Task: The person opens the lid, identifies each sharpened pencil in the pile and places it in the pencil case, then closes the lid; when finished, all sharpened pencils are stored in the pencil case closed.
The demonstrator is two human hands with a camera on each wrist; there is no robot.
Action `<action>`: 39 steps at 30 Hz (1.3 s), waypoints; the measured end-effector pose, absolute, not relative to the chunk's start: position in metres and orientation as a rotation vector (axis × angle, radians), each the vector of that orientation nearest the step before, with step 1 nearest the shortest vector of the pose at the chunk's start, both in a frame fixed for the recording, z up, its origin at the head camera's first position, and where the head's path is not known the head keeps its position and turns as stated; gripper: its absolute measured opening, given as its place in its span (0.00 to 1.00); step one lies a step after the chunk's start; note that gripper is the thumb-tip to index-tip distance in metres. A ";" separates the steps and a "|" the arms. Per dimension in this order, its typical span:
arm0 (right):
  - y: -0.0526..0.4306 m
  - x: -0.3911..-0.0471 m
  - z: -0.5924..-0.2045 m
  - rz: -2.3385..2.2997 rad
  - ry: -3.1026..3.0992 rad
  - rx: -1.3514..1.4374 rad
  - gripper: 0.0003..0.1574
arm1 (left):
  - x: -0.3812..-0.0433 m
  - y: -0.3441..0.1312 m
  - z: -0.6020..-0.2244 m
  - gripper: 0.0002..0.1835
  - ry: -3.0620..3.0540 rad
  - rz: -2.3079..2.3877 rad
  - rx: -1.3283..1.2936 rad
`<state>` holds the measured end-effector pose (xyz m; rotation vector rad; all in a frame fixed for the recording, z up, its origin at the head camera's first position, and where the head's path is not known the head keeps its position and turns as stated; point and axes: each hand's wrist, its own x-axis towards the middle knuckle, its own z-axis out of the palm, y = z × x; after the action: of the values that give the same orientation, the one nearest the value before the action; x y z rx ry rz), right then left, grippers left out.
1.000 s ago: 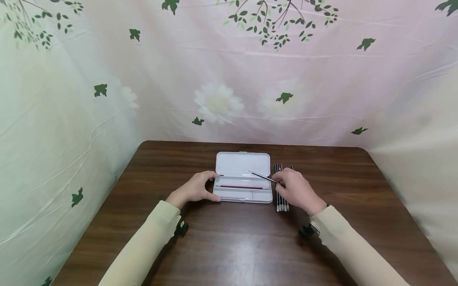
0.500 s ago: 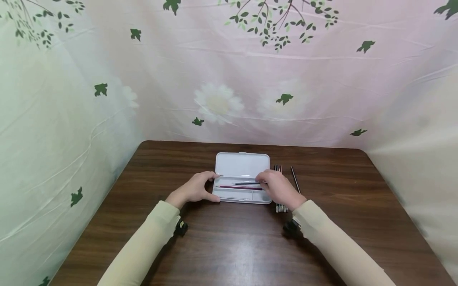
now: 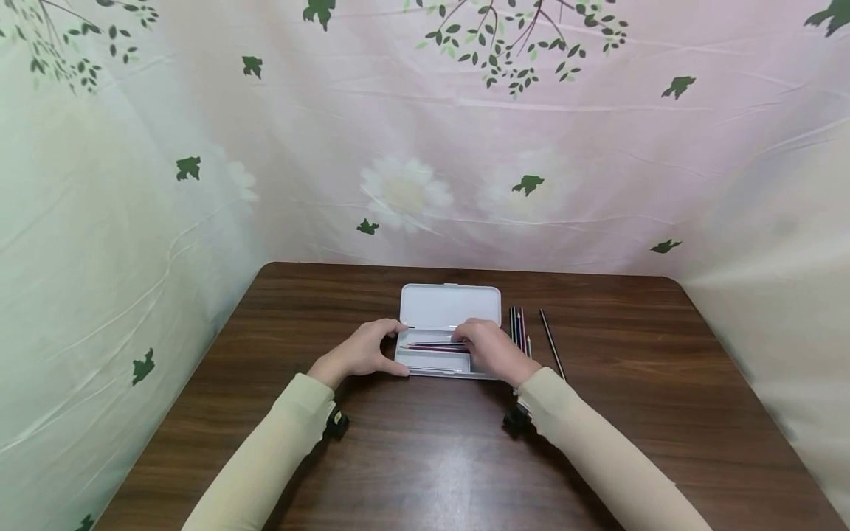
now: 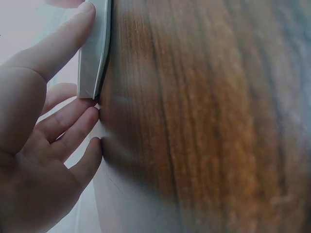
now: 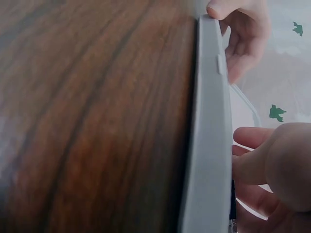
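A white pencil case (image 3: 450, 304) lies open on the table, its lid folded back. My left hand (image 3: 361, 349) holds the case's left end, thumb at the front edge and fingers behind, as the left wrist view also shows. Inside the case, my right hand (image 3: 494, 349) pinches a dark pencil (image 3: 432, 343) with its tip to the left. Close alongside it lies a dark red pencil (image 3: 434, 350). The right wrist view shows the dark pencil's metal-banded end (image 5: 233, 213) beneath my right hand, whose fingertips are partly hidden by the case wall.
Several pencils (image 3: 518, 324) lie in a row right of the case, partly covered by my right hand and sleeve. Farther right, a single dark pencil (image 3: 552, 342) lies at a slant. A printed cloth (image 3: 451, 147) hangs behind the brown wooden table (image 3: 425, 457).
My right hand has moved left from above the pencil row into the case, bringing the dark pencil down beside the red one. My left hand has stayed on the case's left end.
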<state>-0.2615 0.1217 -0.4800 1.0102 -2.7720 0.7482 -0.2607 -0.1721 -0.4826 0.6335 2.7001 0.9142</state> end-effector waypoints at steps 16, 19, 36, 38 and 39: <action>0.123 -0.258 -0.483 0.773 -2.700 1.043 0.13 | -0.260 -0.170 -0.483 0.47 2.695 0.916 0.650; 0.130 -0.254 -0.483 0.790 -2.682 1.033 0.11 | -0.258 -0.169 -0.482 0.47 2.696 0.913 0.643; 0.176 -0.230 -0.467 0.788 -2.685 0.897 0.13 | -0.259 -0.171 -0.481 0.47 2.704 0.908 0.639; 0.182 -0.228 -0.466 0.800 -2.680 0.883 0.13 | -0.259 -0.171 -0.481 0.47 2.704 0.907 0.642; 0.186 -0.227 -0.467 0.808 -2.680 0.874 0.13 | -0.258 -0.171 -0.481 0.47 2.704 0.905 0.643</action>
<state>-0.2272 0.1858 -0.4666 0.8736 -2.6799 0.8080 -0.2584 -0.1710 -0.4815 0.6429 2.7043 0.9047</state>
